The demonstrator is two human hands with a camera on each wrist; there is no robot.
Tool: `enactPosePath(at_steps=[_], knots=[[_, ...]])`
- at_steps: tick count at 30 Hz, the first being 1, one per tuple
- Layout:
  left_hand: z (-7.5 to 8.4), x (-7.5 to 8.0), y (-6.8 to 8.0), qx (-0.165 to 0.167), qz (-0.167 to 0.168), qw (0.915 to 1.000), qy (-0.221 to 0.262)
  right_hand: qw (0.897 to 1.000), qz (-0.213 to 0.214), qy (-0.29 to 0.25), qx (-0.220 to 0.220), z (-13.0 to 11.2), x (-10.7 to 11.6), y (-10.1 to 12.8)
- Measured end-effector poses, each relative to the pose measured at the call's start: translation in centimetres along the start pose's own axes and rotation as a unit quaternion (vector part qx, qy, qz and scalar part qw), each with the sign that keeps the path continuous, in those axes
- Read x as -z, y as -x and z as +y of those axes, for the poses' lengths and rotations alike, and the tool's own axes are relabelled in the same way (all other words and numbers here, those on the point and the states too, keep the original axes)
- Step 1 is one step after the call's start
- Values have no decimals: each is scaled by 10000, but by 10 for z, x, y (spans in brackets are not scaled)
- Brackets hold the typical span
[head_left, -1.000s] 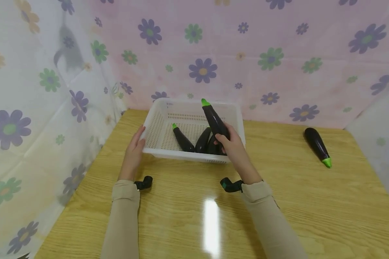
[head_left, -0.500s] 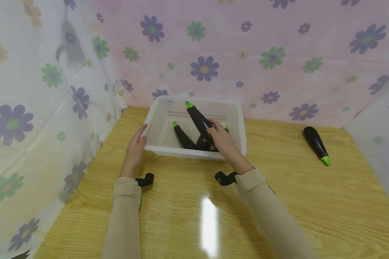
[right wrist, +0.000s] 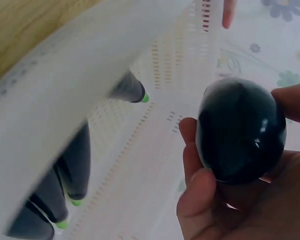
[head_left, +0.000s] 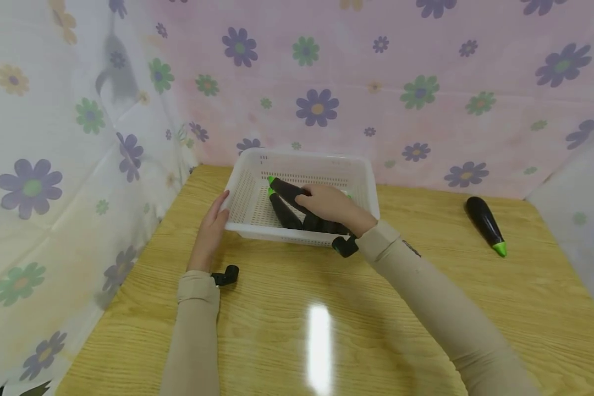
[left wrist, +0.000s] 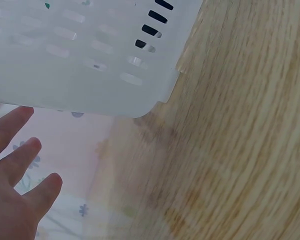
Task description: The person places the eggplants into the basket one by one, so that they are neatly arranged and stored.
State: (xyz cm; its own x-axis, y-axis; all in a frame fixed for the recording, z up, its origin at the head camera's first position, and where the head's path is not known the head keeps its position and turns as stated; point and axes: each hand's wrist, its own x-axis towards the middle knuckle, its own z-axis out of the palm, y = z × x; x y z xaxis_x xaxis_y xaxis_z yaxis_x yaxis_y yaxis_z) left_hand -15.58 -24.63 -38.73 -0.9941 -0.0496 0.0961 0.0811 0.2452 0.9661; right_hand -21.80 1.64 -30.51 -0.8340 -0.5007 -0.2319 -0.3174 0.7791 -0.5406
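My right hand holds a glossy dark eggplant low inside the white plastic basket, green tip pointing to the far left. Close up in the right wrist view, thumb and fingers curl round the held eggplant's rounded end. Beneath it, another eggplant lies in the basket, with more eggplants along the near wall, partly hidden by the hand and rim. My left hand rests against the basket's left end, its fingers straight and spread in the left wrist view.
One more eggplant lies on the wooden table at the right, green end towards me. Flowered cloth hangs right behind the basket and along both sides of the table.
My right hand has moved left and down into the basket with the eggplant, which now lies flatter, close over the others. The left hand has stayed at the basket's left end.
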Motion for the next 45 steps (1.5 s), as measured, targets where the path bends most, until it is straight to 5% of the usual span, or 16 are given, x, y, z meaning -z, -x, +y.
enactPosePath(at_steps=[8,25,34,45], knots=[[-1,3,2,52,102,9999,-86,9960,-386,778,197,-17,-2,-22],[-6,4,11,-61,132,9999,84,9865,-1164,1151,-98,-48,-35,-49],[-35,2,0,-298,230,9993,-58,9867,-1241,1038,-182,-42,-33,-64],[-38,1,-3,-267,297,9991,160,9842,-1628,52,-695,-21,-29,-87]])
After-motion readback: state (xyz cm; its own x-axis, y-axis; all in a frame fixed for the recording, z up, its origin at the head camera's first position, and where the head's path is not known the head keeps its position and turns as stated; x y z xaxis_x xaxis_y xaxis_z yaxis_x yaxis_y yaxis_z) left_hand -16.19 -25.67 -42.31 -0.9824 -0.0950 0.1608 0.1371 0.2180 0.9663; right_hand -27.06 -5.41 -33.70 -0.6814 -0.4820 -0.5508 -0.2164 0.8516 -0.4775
